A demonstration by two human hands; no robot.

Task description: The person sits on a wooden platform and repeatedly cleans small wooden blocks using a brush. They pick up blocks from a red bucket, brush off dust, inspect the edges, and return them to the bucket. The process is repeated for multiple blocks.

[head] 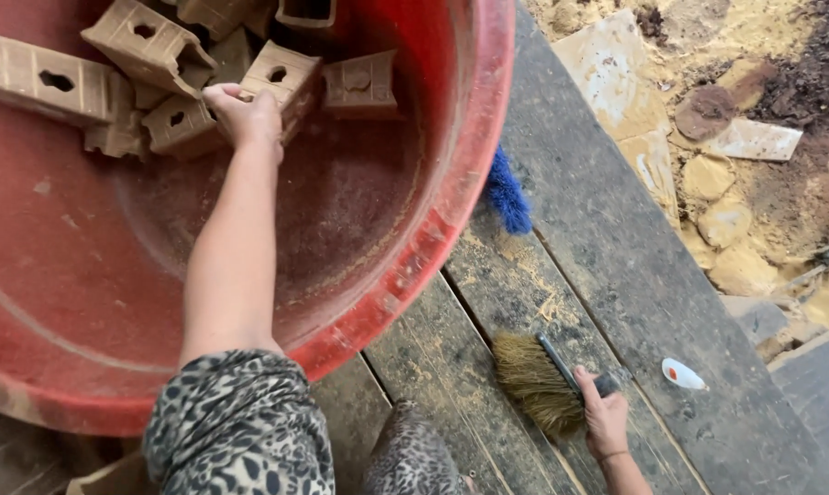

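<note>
My left hand (246, 115) reaches deep into a big red tub (433, 229) and closes its fingers on a brown clay block (281, 78) with a shaped hole. Several more such blocks (144, 41) lie piled at the tub's far side. My right hand (604, 417) grips the dark handle of a straw-bristled hand brush (536, 380), which rests on the worn wooden planks (607, 247) at the lower right. Both arms wear leopard-print sleeves.
A blue tuft of bristles or cloth (508, 194) pokes out beside the tub's rim. A small white piece with a red spot (682, 374) lies on the planks. Sandy ground with flat stones and debris (735, 137) lies beyond the plank edge at right. Sawdust dusts the boards.
</note>
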